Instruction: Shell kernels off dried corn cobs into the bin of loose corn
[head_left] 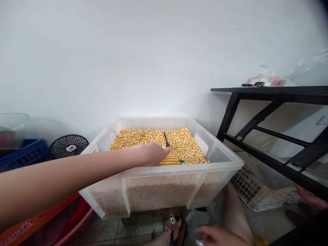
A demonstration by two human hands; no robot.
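Observation:
My left hand (155, 153) reaches in from the left over the near side of the bin, closed, with its fingers mostly hidden. Right beside it, partly covered by it, lies a yellow corn cob (170, 160). A thin dark pointed tool (166, 139) sticks up by the thumb; whether the hand grips it or the cob, I cannot tell. A small green tip (181, 161) shows at the cob's right end. Loose corn kernels (139, 136) fill the translucent plastic bin (164, 169). Low in front of the bin, my right hand (215, 235) holds nothing visible, its fingers apart.
A black-framed table (271, 90) stands at right, a white basket (248, 191) beneath it. At left are a black fan (69, 146), a blue crate (25, 155) and a red-pink tub (74, 225). A sandalled foot (176, 225) is below the bin.

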